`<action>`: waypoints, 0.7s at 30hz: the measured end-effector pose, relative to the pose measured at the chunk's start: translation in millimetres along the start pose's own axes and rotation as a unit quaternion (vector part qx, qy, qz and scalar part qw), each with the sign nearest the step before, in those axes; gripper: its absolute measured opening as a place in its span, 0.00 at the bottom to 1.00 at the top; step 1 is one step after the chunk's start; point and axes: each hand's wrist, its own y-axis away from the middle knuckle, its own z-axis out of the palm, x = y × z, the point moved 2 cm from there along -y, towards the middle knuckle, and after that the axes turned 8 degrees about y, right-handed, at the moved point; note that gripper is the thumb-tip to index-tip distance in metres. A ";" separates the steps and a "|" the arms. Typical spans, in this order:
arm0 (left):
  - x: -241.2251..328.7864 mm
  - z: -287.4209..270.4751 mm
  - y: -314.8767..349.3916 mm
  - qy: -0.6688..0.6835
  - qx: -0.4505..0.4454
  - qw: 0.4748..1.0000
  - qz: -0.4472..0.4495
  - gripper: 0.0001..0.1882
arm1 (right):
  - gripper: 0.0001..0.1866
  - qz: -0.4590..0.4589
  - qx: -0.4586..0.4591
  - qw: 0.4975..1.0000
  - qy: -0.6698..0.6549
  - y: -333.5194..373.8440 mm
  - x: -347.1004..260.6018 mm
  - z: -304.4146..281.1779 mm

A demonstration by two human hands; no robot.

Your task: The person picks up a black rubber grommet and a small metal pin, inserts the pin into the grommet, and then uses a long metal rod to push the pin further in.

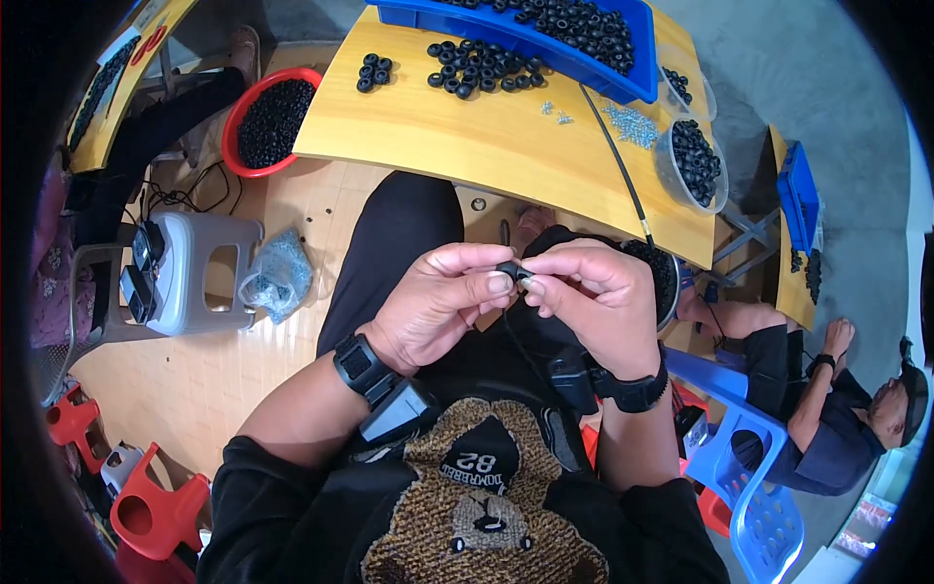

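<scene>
My left hand (438, 297) pinches a small rounded black part (507, 269) between thumb and forefinger, above my lap. Thumb and forefinger of my right hand (598, 292) close on the right end of the same part, where a narrower dark bit shows between the fingertips. What exactly the right fingertips grip is partly hidden. Both hands are off the table, in front of its near edge. On the yellow wooden table (409, 127) lie loose black round parts (477, 66), with a smaller group to their left, and a scatter of small silvery screw-like pieces (632, 127).
A blue tray (654, 58) of black parts stands at the table's far side. Clear tubs (721, 180) hold more at the right. A thin black cord or rod (615, 156) crosses the table edge. Left are a red basin (231, 146), plastic bag (277, 277) and grey stool (199, 273); right, a seated person (827, 428).
</scene>
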 end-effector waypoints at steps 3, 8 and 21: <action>-0.5 5.9 -0.5 -0.028 0.015 0.999 0.005 0.13 | 0.07 0.002 -0.017 1.000 0.000 -0.8 -0.1 -2.9; -1.7 1.4 -0.2 -0.011 -0.011 1.000 0.013 0.13 | 0.07 0.031 -0.030 0.997 -0.070 -1.1 1.8 -4.5; 1.4 5.4 2.8 -0.013 -0.031 0.999 0.038 0.14 | 0.07 -0.016 -0.001 1.000 0.002 0.7 -12.2 1.0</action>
